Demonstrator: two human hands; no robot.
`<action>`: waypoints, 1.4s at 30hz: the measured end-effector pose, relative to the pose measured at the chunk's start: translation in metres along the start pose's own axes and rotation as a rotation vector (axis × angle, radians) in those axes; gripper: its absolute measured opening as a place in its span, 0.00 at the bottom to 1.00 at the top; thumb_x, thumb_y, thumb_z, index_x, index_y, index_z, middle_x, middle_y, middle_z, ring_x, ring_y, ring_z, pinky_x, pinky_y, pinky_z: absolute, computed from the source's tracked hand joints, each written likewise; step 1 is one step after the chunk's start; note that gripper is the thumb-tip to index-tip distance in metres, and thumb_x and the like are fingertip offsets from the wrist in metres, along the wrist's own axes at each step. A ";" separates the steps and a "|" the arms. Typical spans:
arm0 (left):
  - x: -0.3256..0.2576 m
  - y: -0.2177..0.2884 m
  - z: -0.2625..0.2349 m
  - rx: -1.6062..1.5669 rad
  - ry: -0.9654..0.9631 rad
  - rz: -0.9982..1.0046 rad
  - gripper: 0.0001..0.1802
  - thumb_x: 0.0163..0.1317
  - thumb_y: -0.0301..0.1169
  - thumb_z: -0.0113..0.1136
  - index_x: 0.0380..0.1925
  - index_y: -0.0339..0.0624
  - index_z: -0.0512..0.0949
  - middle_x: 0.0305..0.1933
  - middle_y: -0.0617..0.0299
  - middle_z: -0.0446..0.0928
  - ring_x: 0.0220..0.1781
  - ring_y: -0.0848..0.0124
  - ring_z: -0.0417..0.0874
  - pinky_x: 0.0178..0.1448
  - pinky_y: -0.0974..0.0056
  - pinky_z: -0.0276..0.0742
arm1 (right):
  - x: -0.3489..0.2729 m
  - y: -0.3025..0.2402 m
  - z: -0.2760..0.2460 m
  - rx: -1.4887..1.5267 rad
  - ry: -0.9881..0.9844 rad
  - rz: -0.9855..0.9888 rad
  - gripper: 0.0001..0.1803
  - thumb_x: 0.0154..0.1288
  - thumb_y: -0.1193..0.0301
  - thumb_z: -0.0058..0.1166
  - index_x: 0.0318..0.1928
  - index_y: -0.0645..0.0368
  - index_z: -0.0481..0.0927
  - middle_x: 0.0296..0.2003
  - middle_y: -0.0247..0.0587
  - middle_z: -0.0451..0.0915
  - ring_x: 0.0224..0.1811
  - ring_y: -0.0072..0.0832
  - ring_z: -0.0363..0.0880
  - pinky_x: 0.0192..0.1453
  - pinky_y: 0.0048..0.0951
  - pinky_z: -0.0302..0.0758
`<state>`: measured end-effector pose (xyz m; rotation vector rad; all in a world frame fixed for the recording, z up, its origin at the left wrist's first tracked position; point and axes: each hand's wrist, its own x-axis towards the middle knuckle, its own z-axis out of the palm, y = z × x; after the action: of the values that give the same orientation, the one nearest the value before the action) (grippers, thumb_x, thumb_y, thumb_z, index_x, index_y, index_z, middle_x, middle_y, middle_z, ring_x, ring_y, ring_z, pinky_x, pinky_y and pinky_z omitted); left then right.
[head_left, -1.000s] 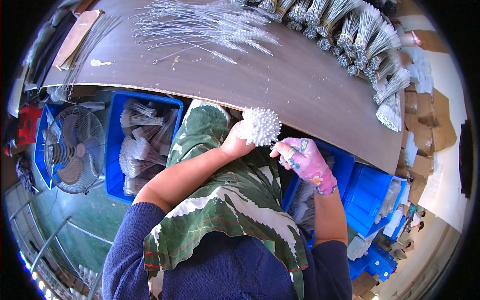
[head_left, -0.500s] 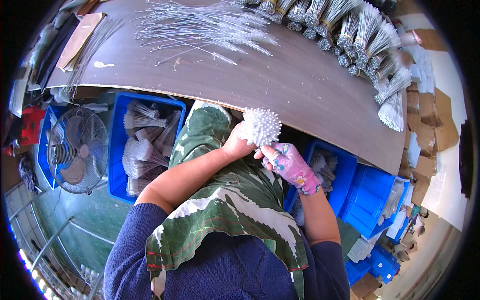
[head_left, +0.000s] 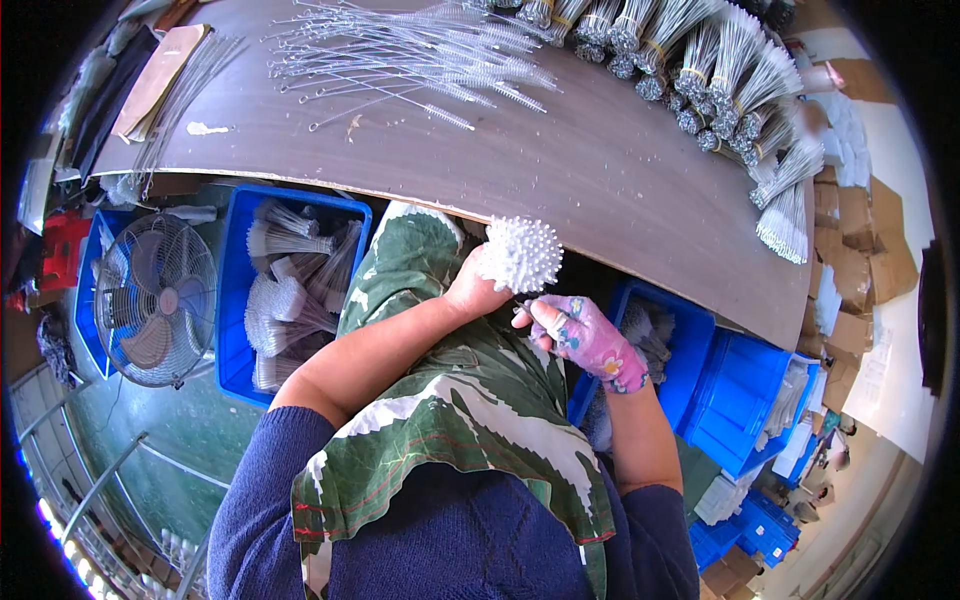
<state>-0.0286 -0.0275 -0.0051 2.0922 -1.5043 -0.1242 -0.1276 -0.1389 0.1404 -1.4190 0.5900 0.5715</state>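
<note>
Bristle heads bunched into a white ball (head_left: 520,253) sit just below the surface (head_left: 560,190) edge, our left hand (head_left: 475,292) closed around the stems while our gloved right hand (head_left: 585,335) pinches beside it, and we judge a loosened hold could scatter them.

One fan (head_left: 153,298), one brown table (head_left: 600,180), two hands (head_left: 585,335)

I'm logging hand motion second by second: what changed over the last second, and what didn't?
The right hand, in a patterned pink glove, moved left, in under the round white bristly bundle of brushes, its fingers closing in on the base. The bare left hand kept its grip on the bundle at the same spot. The loose wire brushes on the brown table and the blue bins stayed put.
</note>
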 end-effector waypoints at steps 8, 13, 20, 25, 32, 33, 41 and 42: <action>-0.001 -0.002 -0.006 -0.354 -0.126 -0.126 0.19 0.56 0.33 0.50 0.49 0.44 0.73 0.51 0.54 0.73 0.55 0.57 0.73 0.61 0.53 0.64 | 0.009 0.003 0.001 0.000 0.012 -0.068 0.17 0.68 0.61 0.47 0.34 0.62 0.80 0.21 0.27 0.71 0.23 0.14 0.67 0.29 0.19 0.65; -0.001 0.001 -0.009 -0.383 -0.101 -0.146 0.19 0.56 0.33 0.50 0.48 0.44 0.74 0.49 0.53 0.74 0.55 0.57 0.73 0.61 0.53 0.64 | 0.014 0.006 0.006 -0.052 0.057 -0.135 0.15 0.68 0.63 0.46 0.35 0.62 0.80 0.19 0.25 0.69 0.21 0.12 0.63 0.26 0.16 0.60; 0.000 -0.001 -0.001 -0.084 0.019 -0.023 0.20 0.55 0.32 0.51 0.49 0.44 0.73 0.49 0.53 0.73 0.54 0.57 0.74 0.59 0.51 0.67 | 0.003 0.005 0.000 0.065 -0.018 -0.047 0.17 0.68 0.60 0.47 0.34 0.62 0.80 0.22 0.27 0.72 0.23 0.14 0.67 0.28 0.18 0.64; -0.001 -0.002 0.005 0.024 0.118 0.047 0.19 0.56 0.32 0.50 0.49 0.44 0.73 0.49 0.53 0.73 0.53 0.56 0.74 0.58 0.50 0.66 | -0.010 -0.004 -0.005 -0.054 0.011 -0.025 0.19 0.68 0.58 0.44 0.35 0.61 0.80 0.21 0.25 0.72 0.22 0.12 0.65 0.27 0.16 0.63; -0.004 -0.006 0.009 -0.213 -0.024 -0.028 0.18 0.57 0.32 0.48 0.48 0.42 0.73 0.49 0.52 0.73 0.53 0.56 0.73 0.59 0.49 0.65 | -0.011 -0.024 -0.023 -0.253 0.117 -0.042 0.17 0.67 0.60 0.46 0.33 0.60 0.80 0.20 0.26 0.72 0.22 0.11 0.67 0.26 0.16 0.64; -0.004 -0.006 0.010 -0.213 -0.023 -0.030 0.18 0.57 0.32 0.48 0.48 0.42 0.73 0.49 0.52 0.73 0.53 0.56 0.73 0.59 0.49 0.65 | -0.010 -0.029 -0.023 -0.288 0.109 -0.037 0.17 0.67 0.60 0.46 0.33 0.61 0.80 0.21 0.27 0.73 0.22 0.12 0.67 0.27 0.17 0.65; -0.002 -0.008 0.015 -0.044 -0.036 0.004 0.17 0.57 0.32 0.48 0.47 0.43 0.74 0.46 0.53 0.74 0.50 0.59 0.76 0.55 0.51 0.70 | -0.004 -0.053 -0.026 -0.765 0.031 -0.112 0.16 0.64 0.60 0.49 0.32 0.61 0.80 0.20 0.35 0.76 0.23 0.22 0.73 0.32 0.26 0.70; -0.001 -0.007 0.013 -0.044 -0.036 0.002 0.17 0.57 0.32 0.48 0.47 0.43 0.74 0.46 0.53 0.74 0.50 0.59 0.76 0.55 0.51 0.70 | -0.004 -0.057 -0.025 -0.766 0.029 -0.112 0.16 0.64 0.60 0.49 0.32 0.61 0.80 0.20 0.35 0.76 0.23 0.22 0.73 0.32 0.26 0.70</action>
<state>-0.0275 -0.0301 -0.0194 2.0635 -1.5111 -0.1938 -0.0926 -0.1676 0.1832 -2.1664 0.3120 0.7263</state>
